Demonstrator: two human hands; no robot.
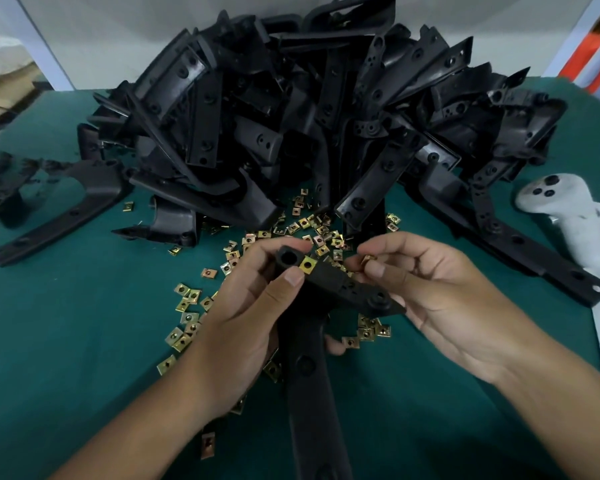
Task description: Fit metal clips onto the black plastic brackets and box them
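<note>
My left hand point(246, 313) grips a black plastic bracket point(340, 285) near its round socket end, thumb beside a brass-coloured metal clip point(307, 265) seated on the bracket. My right hand point(440, 299) pinches a second metal clip point(368, 260) between thumb and forefinger, just above the bracket's arm, while its lower fingers support the bracket from behind. The bracket's long leg runs down toward the bottom of the view. Several loose clips point(187, 320) lie scattered on the green table cover point(84, 341) around and under both hands.
A large heap of black brackets point(291, 116) fills the back of the table. Single brackets lie at far left point(59, 216) and right point(541, 258). A white controller-like object point(565, 209) rests at the right edge.
</note>
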